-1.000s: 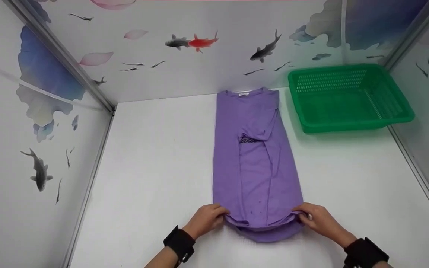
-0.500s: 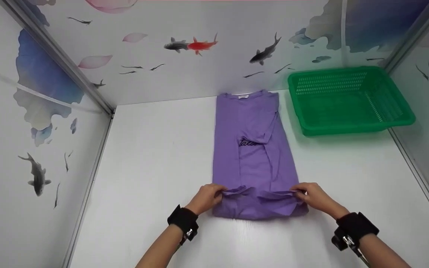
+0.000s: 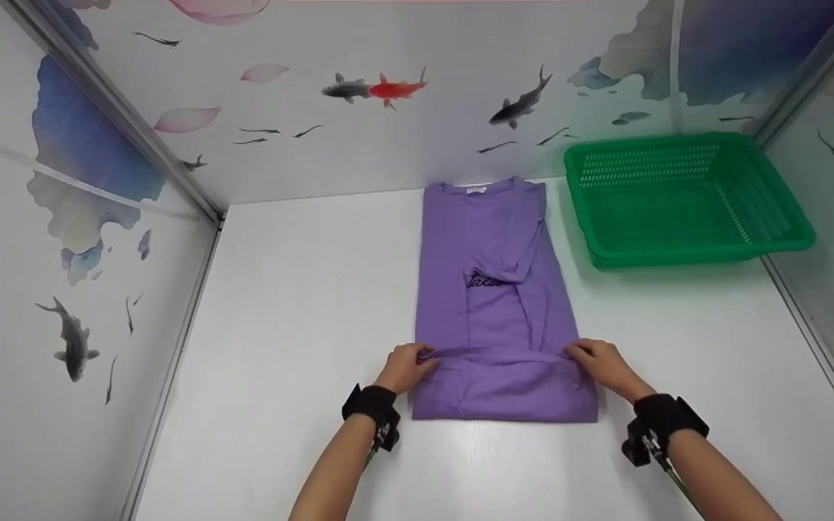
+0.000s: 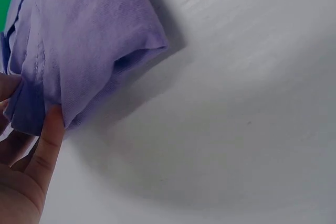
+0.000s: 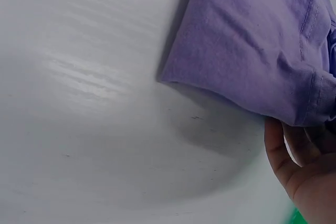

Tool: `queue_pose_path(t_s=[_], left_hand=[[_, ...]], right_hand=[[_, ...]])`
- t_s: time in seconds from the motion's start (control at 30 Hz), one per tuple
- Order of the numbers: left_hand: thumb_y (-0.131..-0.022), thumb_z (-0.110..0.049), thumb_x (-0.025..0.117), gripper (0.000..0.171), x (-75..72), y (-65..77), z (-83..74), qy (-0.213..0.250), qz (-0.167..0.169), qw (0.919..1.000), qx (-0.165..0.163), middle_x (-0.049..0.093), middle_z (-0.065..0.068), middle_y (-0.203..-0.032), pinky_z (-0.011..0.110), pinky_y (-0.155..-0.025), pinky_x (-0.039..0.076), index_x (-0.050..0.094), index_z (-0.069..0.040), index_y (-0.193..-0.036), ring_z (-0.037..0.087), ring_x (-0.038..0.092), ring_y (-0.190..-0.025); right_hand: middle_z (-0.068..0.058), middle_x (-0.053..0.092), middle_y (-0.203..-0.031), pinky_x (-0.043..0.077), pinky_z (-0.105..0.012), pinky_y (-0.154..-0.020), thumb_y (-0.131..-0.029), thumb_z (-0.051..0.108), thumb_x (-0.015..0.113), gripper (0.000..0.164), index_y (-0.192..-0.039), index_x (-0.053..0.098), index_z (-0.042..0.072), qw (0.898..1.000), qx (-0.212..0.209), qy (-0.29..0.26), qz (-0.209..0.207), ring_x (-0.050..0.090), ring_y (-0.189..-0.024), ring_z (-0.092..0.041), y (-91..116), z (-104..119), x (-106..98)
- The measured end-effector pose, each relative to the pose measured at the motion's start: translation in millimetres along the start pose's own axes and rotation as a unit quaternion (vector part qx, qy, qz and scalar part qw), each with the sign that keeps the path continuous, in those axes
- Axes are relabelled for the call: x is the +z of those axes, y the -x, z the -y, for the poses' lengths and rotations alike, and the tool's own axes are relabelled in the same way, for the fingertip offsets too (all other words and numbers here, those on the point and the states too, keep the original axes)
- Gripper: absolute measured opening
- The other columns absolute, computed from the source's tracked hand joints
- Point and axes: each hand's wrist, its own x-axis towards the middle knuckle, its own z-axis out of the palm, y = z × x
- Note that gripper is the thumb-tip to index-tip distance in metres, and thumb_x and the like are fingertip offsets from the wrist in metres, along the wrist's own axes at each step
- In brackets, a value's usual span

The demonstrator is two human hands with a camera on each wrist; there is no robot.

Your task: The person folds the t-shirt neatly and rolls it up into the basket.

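Observation:
A purple T-shirt (image 3: pixel 446 275) lies lengthwise on the white table, its sides folded inward and its collar at the back. Part of a black printed word shows at its middle. The bottom part is turned up into a flat band across the near end. At the left end of the turned-up hem, my left hand (image 3: pixel 406 367) pinches the cloth; the left wrist view shows thumb and fingers on the stitched edge. My right hand (image 3: pixel 609 367) pinches the hem's other end, its fingers (image 5: pixel 278 150) partly under the cloth in the right wrist view.
A green plastic basket (image 3: pixel 677 257) with perforated sides stands at the back right, beside the shirt's collar end. White panels printed with fish and petals wall the table (image 3: pixel 301 304) at the back and both sides. Black bands with small cameras sit on both wrists.
Both hands have carried the shirt's bottom hem away from the person and laid it over the body of the shirt. The near end is now a straight fold instead of a rounded edge.

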Motion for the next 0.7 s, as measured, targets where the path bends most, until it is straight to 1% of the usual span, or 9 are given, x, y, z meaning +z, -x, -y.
queue_pose_path(t_s=[0.07,0.13,0.17,0.23,0.33,0.43,0.5,0.57,0.7], left_hand=[[-0.081,-0.017,0.066,0.027,1.4,-0.9,-0.2,0.004,0.002,1.0000,-0.006,0.065,0.014,-0.096,0.037,-0.081,0.047,0.064,0.001,-0.101,0.028,0.060,-0.092],[-0.080,-0.015,0.067,0.027,2.3,-1.5,-0.1,-0.003,0.003,0.9999,-0.010,0.065,0.014,-0.097,0.038,-0.082,0.046,0.063,0.002,-0.101,0.029,0.060,-0.094],[-0.079,-0.012,0.067,0.027,2.8,-1.9,0.1,-0.007,0.002,0.9999,-0.011,0.065,0.014,-0.098,0.038,-0.082,0.046,0.063,0.002,-0.101,0.029,0.060,-0.094],[-0.079,-0.008,0.067,0.025,3.9,-2.6,0.9,-0.015,0.000,0.9997,-0.016,0.065,0.014,-0.098,0.038,-0.082,0.046,0.063,0.002,-0.101,0.029,0.060,-0.094],[-0.078,-0.004,0.066,0.023,5.7,-3.0,2.6,-0.019,-0.005,0.9996,-0.020,0.065,0.014,-0.096,0.038,-0.081,0.046,0.064,0.002,-0.100,0.029,0.060,-0.093],[-0.078,-0.004,0.066,0.021,7.3,-2.4,5.5,-0.019,-0.010,0.9995,-0.023,0.065,0.014,-0.094,0.039,-0.079,0.047,0.065,0.003,-0.097,0.030,0.060,-0.091],[-0.077,-0.006,0.068,0.019,8.1,-1.1,8.0,-0.023,-0.017,0.9993,-0.026,0.065,0.015,-0.090,0.039,-0.076,0.047,0.065,0.002,-0.094,0.030,0.060,-0.087],[-0.077,-0.008,0.069,0.018,8.8,0.8,10.4,-0.029,-0.025,0.9988,-0.029,0.064,0.014,-0.087,0.039,-0.074,0.047,0.065,0.001,-0.092,0.030,0.060,-0.085],[-0.076,-0.011,0.070,0.020,9.4,5.4,12.8,-0.046,-0.048,0.9976,-0.017,0.060,0.012,-0.084,0.038,-0.070,0.046,0.063,0.000,-0.091,0.028,0.058,-0.080]], right_hand=[[-0.016,0.064,-0.095,0.046,-0.035,-0.074,-0.091,0.024,0.053,0.032,-0.101,0.065,-0.004,1.000,0.015,-0.007,0.010,0.058,-0.087,-0.027,1.8,-0.2,-0.3],[-0.015,0.063,-0.096,0.045,-0.032,-0.072,-0.088,0.027,0.057,0.035,-0.104,0.063,-0.003,0.999,0.026,-0.014,0.028,0.057,-0.085,-0.024,3.5,-1.1,-0.7],[-0.016,0.063,-0.096,0.045,-0.030,-0.070,-0.086,0.027,0.059,0.036,-0.105,0.063,-0.004,0.999,0.025,-0.012,0.036,0.057,-0.085,-0.023,4.1,-1.5,-1.0],[-0.019,0.063,-0.099,0.046,-0.029,-0.070,-0.082,0.022,0.064,0.035,-0.105,0.063,-0.005,0.999,0.023,-0.013,0.040,0.057,-0.086,-0.024,4.7,-2.2,-0.6],[-0.022,0.063,-0.097,0.046,-0.028,-0.067,-0.079,0.012,0.066,0.030,-0.102,0.063,-0.007,1.000,-0.002,0.002,0.030,0.058,-0.081,-0.024,4.4,-3.8,0.8],[-0.021,0.064,-0.091,0.045,-0.028,-0.063,-0.077,0.004,0.067,0.024,-0.097,0.064,-0.008,1.000,-0.019,0.017,0.013,0.057,-0.075,-0.022,4.0,-4.0,3.6],[-0.020,0.064,-0.089,0.046,-0.030,-0.063,-0.076,0.003,0.067,0.022,-0.095,0.064,-0.008,0.999,-0.030,0.036,0.002,0.057,-0.073,-0.023,3.8,-4.5,5.9],[-0.020,0.065,-0.088,0.047,-0.034,-0.065,-0.076,0.002,0.067,0.020,-0.094,0.064,-0.007,0.998,-0.034,0.054,-0.007,0.058,-0.075,-0.026,4.1,-4.0,8.3],[-0.019,0.064,-0.089,0.047,-0.041,-0.068,-0.076,0.005,0.067,0.020,-0.093,0.064,-0.005,0.995,-0.042,0.090,-0.026,0.059,-0.080,-0.031,6.5,-2.6,10.0]])
